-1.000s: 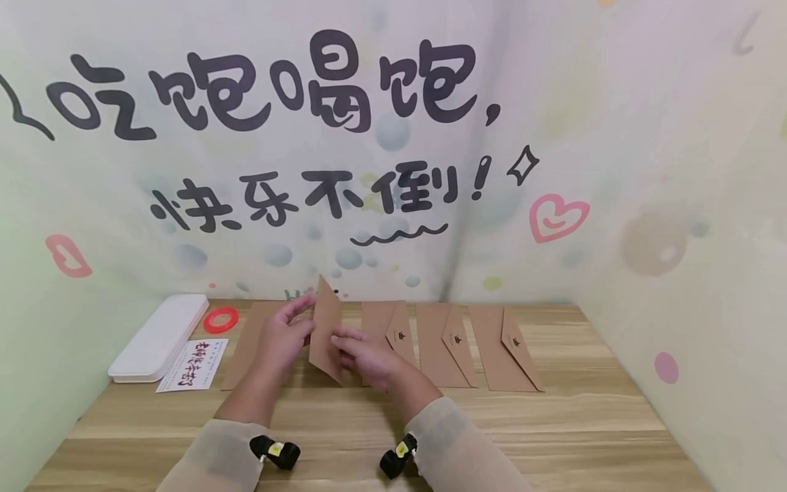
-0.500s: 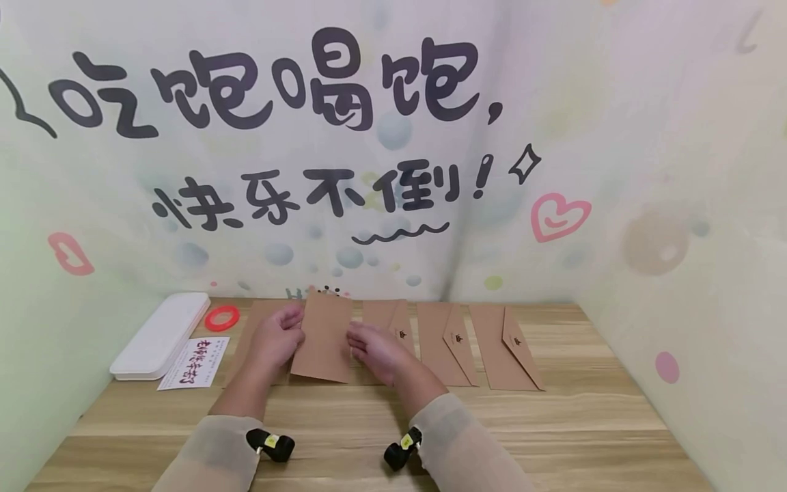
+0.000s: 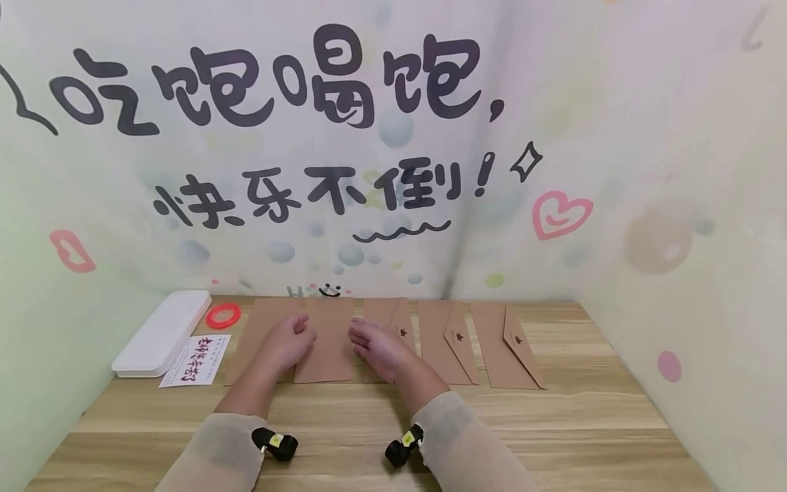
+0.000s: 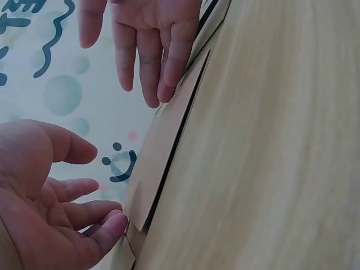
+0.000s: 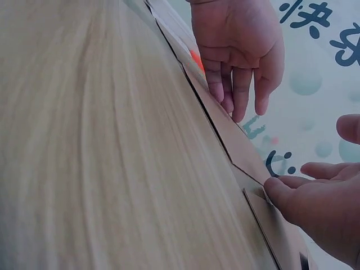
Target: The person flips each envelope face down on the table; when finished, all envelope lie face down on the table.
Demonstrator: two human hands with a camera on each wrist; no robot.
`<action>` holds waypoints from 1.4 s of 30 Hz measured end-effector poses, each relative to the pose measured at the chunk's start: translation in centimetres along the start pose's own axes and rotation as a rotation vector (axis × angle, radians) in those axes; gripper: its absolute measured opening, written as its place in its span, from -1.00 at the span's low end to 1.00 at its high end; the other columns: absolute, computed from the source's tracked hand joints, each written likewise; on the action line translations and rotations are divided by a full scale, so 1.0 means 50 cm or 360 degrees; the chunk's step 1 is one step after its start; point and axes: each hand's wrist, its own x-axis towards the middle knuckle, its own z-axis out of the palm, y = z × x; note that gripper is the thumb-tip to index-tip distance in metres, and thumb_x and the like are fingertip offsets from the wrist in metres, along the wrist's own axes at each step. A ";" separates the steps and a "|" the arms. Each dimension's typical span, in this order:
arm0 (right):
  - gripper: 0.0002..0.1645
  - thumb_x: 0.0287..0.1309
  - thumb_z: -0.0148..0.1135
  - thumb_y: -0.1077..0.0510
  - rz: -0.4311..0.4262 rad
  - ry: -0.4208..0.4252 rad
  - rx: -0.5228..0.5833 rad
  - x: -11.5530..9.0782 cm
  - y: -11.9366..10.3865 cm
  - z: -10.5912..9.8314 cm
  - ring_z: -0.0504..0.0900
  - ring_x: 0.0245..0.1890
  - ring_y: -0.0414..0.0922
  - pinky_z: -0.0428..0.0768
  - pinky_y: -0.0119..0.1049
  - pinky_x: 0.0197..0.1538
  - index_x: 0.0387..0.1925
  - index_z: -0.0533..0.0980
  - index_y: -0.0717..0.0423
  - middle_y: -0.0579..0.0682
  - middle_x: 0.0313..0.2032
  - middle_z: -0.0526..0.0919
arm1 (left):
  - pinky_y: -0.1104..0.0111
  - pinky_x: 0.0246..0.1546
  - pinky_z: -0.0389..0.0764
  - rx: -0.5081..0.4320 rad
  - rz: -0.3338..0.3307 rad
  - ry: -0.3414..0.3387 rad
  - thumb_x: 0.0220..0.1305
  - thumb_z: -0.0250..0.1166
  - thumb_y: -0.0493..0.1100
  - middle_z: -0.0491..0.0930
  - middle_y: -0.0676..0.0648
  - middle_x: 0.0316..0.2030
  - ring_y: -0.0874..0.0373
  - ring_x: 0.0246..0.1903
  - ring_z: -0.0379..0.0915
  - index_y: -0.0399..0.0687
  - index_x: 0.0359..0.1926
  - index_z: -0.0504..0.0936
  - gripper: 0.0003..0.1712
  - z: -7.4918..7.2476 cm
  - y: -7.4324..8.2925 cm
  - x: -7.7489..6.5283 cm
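Observation:
A brown paper envelope [image 3: 330,348] lies plain side up on the wooden table, between the two hands. At its left edge is my left hand [image 3: 287,345], fingers loosely bent; the left wrist view shows its fingertips [image 4: 118,218] right at the envelope's corner. My right hand [image 3: 379,347] hovers by the right edge with relaxed fingers, also seen as a right hand [image 5: 320,194] beside the paper in the right wrist view. Under the left hand lies another plain-side-up envelope [image 3: 261,324], partly hidden. The right hand partly covers a third envelope [image 3: 396,313].
Further right lie two envelopes with crown-marked flaps, a nearer one [image 3: 435,342] and an outer one [image 3: 492,342]. At the left are a white case [image 3: 161,333], a red ring [image 3: 223,316] and a card with red writing [image 3: 195,361]. A printed curtain [image 3: 393,260] stands behind the table.
The envelope between the hands was held up on edge, then turned plain side toward me and lowered; now it lies flat on the table. Both hands have loosened from it.

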 end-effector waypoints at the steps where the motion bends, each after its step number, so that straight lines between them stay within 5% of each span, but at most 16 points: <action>1: -0.24 0.63 0.00 0.10 -0.0010 0.0006 0.0007 -0.001 -0.002 0.000 0.14 0.68 0.26 0.17 0.11 0.71 0.64 0.09 0.38 0.38 0.64 0.16 | -0.11 0.63 0.26 -0.0009 0.0003 0.0014 0.54 0.07 -0.03 0.32 -0.37 0.57 -0.29 0.58 0.25 -0.26 0.61 0.27 -0.25 -0.001 0.002 0.000; 7: -0.25 0.60 0.00 0.13 -0.0146 -0.0006 0.0049 -0.012 -0.034 0.001 0.09 0.68 0.32 0.16 0.16 0.71 0.63 0.11 0.37 0.37 0.66 0.10 | -0.07 0.54 0.42 -0.0340 0.0040 0.0130 0.57 0.13 -0.04 0.39 -0.21 0.56 -0.16 0.52 0.34 -0.11 0.61 0.31 -0.32 0.004 0.026 0.004; 10: -0.30 0.61 -0.02 0.13 -0.0207 -0.0003 0.0007 -0.020 -0.053 -0.005 0.13 0.66 0.34 0.19 0.20 0.69 0.60 0.16 0.35 0.36 0.63 0.17 | -0.02 0.48 0.49 -0.0610 0.0056 0.0146 0.58 0.14 -0.12 0.40 -0.21 0.54 -0.13 0.48 0.39 -0.11 0.60 0.32 -0.35 0.016 0.041 0.011; 13: -0.33 0.62 -0.02 0.12 -0.0209 0.0035 0.0002 -0.027 -0.064 -0.023 0.21 0.63 0.33 0.22 0.20 0.68 0.60 0.20 0.30 0.32 0.60 0.27 | 0.02 0.45 0.52 -0.0714 0.0068 0.0130 0.57 0.13 -0.17 0.41 -0.22 0.53 -0.12 0.46 0.42 -0.10 0.60 0.31 -0.35 0.034 0.054 0.015; 30: -0.33 0.67 -0.10 0.13 -0.0216 0.0275 -0.0120 -0.076 -0.085 -0.196 0.31 0.59 0.34 0.33 0.17 0.63 0.62 0.10 0.31 0.43 0.58 0.27 | -0.08 0.55 0.42 -0.0643 0.0132 -0.0019 0.50 0.21 -0.12 0.40 -0.26 0.54 -0.22 0.55 0.32 -0.09 0.57 0.37 -0.33 0.154 0.131 0.017; 42: -0.30 0.64 -0.11 0.14 -0.0147 0.0279 -0.0120 -0.074 -0.055 -0.225 0.37 0.54 0.40 0.35 0.21 0.60 0.62 0.07 0.36 0.52 0.53 0.29 | -0.18 0.62 0.25 -0.0520 0.0060 -0.0060 0.47 0.24 -0.05 0.38 -0.27 0.56 -0.30 0.58 0.24 -0.06 0.58 0.36 -0.29 0.165 0.123 0.012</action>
